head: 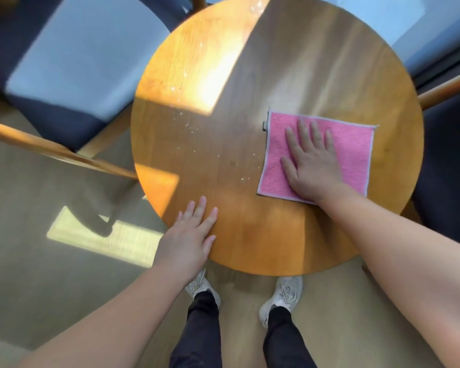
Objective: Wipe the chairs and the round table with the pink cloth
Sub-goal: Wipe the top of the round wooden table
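The round wooden table (303, 62) fills the middle of the head view. A square pink cloth (353, 147) with a pale border lies flat on its right side. My right hand (311, 160) presses flat on the cloth, fingers straight and spread. My left hand (194, 235) rests open on the table's near left edge, fingers straight. White crumbs or droplets (197, 134) speckle the tabletop to the left of the cloth. A chair with a dark blue seat cushion (72, 75) and wooden frame stands at the upper left.
A second chair with a dark seat (449, 168) and a wooden arm (446, 88) sits at the right edge. My feet in white shoes (284, 290) stand on the pale floor just below the table's near rim. Sunlight patches fall on the table and the floor.
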The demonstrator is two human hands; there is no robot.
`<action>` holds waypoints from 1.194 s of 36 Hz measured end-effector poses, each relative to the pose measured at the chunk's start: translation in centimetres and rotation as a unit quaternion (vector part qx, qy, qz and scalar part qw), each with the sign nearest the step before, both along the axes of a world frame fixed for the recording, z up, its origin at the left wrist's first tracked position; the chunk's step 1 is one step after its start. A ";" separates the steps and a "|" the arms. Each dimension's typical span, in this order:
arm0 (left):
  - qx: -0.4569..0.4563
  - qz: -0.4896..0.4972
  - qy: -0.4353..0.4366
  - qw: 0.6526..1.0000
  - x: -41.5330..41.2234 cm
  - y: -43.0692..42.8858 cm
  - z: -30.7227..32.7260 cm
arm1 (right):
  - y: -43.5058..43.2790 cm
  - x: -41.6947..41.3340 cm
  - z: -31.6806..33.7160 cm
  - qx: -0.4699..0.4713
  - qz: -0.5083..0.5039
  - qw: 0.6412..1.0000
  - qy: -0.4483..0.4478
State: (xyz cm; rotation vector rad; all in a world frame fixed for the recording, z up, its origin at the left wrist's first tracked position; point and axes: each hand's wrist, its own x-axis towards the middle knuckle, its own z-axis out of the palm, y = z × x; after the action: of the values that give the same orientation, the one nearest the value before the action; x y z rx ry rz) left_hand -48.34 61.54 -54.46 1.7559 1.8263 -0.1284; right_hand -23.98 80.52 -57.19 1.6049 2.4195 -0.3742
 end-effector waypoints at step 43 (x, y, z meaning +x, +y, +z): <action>-0.033 0.056 -0.007 0.998 -9.5 3.1 2.3 | -5.1 -4.7 0.0 -0.014 -0.048 0.999 0.010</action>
State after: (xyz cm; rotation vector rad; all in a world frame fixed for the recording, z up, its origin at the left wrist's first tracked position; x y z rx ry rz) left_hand -57.82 64.61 -52.14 1.6014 1.8842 -0.1312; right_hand -28.65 75.37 -57.19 1.7171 2.3470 -0.4388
